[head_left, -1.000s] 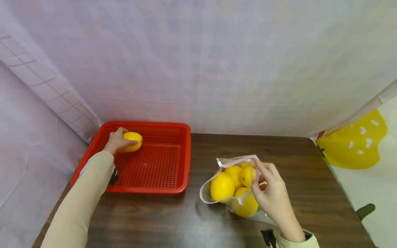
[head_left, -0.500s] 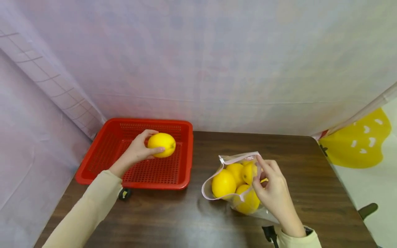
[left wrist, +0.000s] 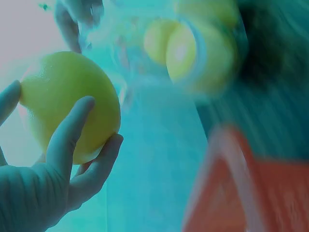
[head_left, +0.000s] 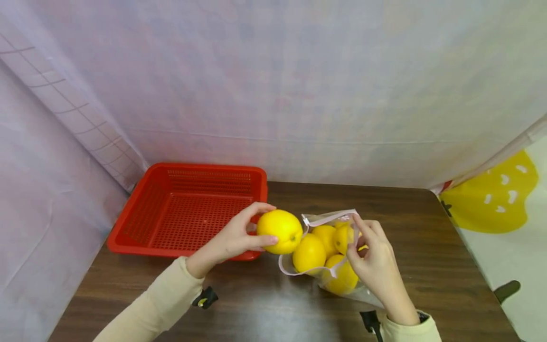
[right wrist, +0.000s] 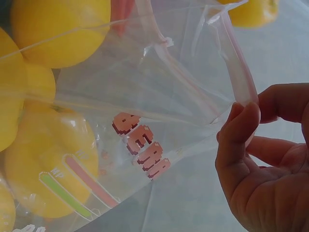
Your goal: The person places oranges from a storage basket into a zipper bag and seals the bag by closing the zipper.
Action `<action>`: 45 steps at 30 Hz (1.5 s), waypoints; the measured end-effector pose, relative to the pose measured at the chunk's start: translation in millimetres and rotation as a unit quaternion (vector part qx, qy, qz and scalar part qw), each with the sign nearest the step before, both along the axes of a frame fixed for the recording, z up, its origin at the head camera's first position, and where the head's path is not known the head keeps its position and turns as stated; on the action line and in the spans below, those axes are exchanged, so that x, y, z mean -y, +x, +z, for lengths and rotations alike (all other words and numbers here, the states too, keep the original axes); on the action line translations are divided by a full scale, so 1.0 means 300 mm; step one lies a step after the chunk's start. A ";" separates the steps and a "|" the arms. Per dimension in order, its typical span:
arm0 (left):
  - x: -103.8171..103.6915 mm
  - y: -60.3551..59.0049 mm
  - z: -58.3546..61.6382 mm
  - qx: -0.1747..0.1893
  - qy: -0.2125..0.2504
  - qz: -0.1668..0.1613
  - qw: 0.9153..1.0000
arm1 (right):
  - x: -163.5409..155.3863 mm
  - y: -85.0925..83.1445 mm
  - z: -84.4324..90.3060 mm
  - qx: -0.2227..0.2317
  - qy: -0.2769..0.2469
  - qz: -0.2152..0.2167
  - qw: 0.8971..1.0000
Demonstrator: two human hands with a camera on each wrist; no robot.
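Observation:
My left hand (head_left: 234,237) grips a yellow lemon (head_left: 279,231) in the air, just left of the mouth of a clear zip bag (head_left: 329,280). In the left wrist view the same lemon (left wrist: 67,108) sits between my curled fingers (left wrist: 70,135). The bag lies on the dark wooden table (head_left: 273,308) and holds several lemons (head_left: 308,251). My right hand (head_left: 376,263) pinches the bag's rim and holds the mouth open. The right wrist view shows my fingers (right wrist: 236,140) on the pink zip strip (right wrist: 239,72), with lemons (right wrist: 48,150) inside the bag.
A red perforated tray (head_left: 132,223) stands at the table's back left, with nothing in it. Pale cloth walls (head_left: 273,95) close the back and left. A white cloth with a yellow print (head_left: 491,199) hangs at the right edge.
My left hand has lifted the lemon out of the red tray and carried it right to the bag's mouth. The right hand has kept its hold on the bag's rim.

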State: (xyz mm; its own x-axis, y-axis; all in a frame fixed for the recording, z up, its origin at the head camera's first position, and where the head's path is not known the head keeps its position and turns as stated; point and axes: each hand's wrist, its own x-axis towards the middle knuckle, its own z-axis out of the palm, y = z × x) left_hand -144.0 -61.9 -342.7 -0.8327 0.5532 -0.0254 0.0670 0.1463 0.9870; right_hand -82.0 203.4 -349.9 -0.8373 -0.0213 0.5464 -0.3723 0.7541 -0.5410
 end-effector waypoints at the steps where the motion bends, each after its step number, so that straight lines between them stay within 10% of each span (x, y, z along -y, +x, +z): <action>1: -0.018 0.009 -0.002 0.004 0.008 -0.012 1.000 | 0.001 0.000 0.000 0.002 0.002 0.000 1.000; 12: -0.193 0.039 -0.030 -0.024 0.018 -0.086 0.996 | 0.008 0.005 -0.003 0.000 -0.001 -0.003 1.000; 19: -0.248 0.029 -0.041 -0.090 -0.047 -0.061 0.993 | 0.001 0.012 -0.005 -0.015 -0.009 0.005 1.000; 27: -0.312 0.027 -0.067 -0.225 -0.151 -0.044 0.962 | 0.002 0.015 -0.001 -0.027 -0.022 0.027 0.999; 36: -0.295 -0.017 -0.060 -0.249 -0.107 -0.013 0.962 | 0.007 0.019 0.005 -0.013 -0.064 0.040 0.997; 45: -0.242 -0.099 -0.123 -0.389 -0.253 -0.091 0.881 | 0.008 0.021 0.009 -0.011 -0.069 0.034 0.997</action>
